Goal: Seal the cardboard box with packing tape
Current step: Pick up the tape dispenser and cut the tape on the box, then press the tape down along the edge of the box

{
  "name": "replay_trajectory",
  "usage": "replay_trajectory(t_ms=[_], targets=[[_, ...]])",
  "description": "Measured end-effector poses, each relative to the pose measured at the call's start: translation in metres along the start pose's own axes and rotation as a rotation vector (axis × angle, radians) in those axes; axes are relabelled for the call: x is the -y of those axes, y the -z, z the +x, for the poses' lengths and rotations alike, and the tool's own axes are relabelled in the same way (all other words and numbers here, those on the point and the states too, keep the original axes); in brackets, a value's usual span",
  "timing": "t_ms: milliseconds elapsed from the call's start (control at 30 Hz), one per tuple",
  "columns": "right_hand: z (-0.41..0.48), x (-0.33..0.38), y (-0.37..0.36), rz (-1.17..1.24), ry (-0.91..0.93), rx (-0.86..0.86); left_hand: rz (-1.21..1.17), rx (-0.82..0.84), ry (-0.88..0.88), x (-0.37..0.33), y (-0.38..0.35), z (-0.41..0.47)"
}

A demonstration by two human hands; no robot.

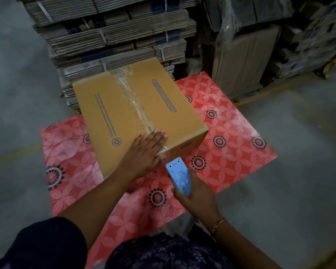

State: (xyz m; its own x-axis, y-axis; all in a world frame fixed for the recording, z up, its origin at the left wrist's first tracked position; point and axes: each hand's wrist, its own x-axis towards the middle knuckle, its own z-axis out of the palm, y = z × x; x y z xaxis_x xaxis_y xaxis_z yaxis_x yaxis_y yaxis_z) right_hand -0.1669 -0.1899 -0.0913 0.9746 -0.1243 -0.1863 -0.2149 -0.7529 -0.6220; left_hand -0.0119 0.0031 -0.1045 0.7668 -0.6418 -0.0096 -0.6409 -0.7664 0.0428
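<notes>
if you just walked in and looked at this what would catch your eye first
Probably the tan cardboard box in the middle, with a strip of clear tape running along its top seam, sitting on a bright red flower-patterned mat spread over the grey floor. Next, the left hand pressed flat on the box's near edge while the right hand grips a light blue tape dispenser just off that edge. Behind the box rise stacks of flattened cartons.

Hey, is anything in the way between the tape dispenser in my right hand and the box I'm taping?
Nothing visible. The blue tape dispenser in the right hand sits just off the cardboard box near edge, its tape running straight to it. The left hand lies flat on the box top, beside that path.
</notes>
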Motion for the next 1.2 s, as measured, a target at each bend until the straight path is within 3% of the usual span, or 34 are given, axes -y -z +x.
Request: replay_trajectory(t_ms=[233,467,533,667,700,767,933,1067,1200], targets=[[-0.004,-0.002,0.008,-0.033,0.010,0.045,-0.017,-0.016,0.007,-0.002,0.001,-0.001],[0.017,0.018,0.032,-0.305,-0.016,0.196,0.013,-0.031,0.006,-0.002,-0.003,-0.001],[0.045,0.033,0.041,-0.327,-0.043,0.332,0.020,-0.031,0.009,-0.004,-0.001,-0.001],[0.077,0.045,0.043,-0.740,-0.077,0.817,0.036,-0.003,0.002,-0.002,0.001,-0.002],[0.068,0.034,0.037,-0.798,-0.045,0.824,0.033,0.000,0.002,-0.001,-0.001,-0.001],[0.046,0.008,0.025,-0.797,0.032,0.671,0.044,-0.014,0.006,0.001,-0.004,-0.001],[0.033,-0.020,0.005,-0.767,0.404,0.374,0.017,-0.030,0.000,-0.002,0.000,-0.002],[0.055,-0.033,-0.018,-0.895,0.642,0.296,0.023,-0.021,0.004,-0.002,-0.001,-0.002],[0.063,-0.034,-0.028,-0.992,0.743,0.275,0.027,0.002,0.010,-0.002,-0.001,0.000]])
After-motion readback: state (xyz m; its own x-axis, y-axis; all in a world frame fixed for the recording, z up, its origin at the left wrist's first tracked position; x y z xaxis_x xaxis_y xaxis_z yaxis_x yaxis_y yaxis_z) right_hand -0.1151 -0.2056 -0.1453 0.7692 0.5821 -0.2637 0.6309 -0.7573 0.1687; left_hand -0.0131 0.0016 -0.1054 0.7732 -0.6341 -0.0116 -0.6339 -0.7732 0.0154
